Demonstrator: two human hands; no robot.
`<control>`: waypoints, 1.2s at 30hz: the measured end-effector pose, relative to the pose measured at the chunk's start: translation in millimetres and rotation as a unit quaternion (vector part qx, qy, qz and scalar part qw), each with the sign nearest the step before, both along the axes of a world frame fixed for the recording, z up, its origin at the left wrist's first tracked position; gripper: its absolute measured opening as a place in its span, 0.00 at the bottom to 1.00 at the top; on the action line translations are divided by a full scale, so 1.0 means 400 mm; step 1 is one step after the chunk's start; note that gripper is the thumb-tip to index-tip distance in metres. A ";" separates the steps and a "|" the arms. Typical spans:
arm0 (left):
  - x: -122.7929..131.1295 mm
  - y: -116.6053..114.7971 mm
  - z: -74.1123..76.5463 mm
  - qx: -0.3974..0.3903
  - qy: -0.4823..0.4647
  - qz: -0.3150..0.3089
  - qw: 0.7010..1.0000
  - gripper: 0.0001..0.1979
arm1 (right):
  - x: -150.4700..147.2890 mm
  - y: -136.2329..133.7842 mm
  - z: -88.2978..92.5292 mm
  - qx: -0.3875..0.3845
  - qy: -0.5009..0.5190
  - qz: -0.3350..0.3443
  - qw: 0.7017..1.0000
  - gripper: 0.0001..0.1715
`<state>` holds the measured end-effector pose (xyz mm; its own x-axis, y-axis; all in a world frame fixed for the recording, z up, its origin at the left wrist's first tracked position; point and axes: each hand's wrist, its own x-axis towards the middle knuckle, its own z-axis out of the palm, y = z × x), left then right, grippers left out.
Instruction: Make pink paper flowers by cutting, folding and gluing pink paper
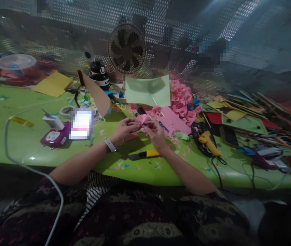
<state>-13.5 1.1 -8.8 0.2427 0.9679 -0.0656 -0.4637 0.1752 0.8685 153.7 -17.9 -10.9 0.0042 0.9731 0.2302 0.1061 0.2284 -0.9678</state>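
My left hand (125,131) and my right hand (156,134) meet above the green table (19,143), both pinched on a small piece of pink paper (142,119) held between them. A white watch sits on my left wrist. A yellow and black utility knife (145,154) lies on the table just below my hands. A pile of pink paper flowers (182,102) lies behind my right hand, beside a flat pink sheet (172,119).
A small desk fan (126,49) stands at the back with a pale green sheet (148,90) below it. A yellow glue gun (208,140), a purple power strip (54,136), a phone (81,124), a white cable (12,150) and coloured paper stacks (243,114) surround the work spot.
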 end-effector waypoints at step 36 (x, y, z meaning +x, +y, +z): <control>-0.009 0.008 -0.002 0.174 0.118 -0.030 0.977 0.17 | 0.050 0.007 0.014 0.159 -0.247 0.012 0.956 0.13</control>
<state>-17.3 4.2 -9.5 0.3169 0.9262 0.2044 -0.2417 -0.1295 0.9617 173.8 -15.1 -5.3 -0.2037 0.8521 0.4821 0.5235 0.5109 -0.6819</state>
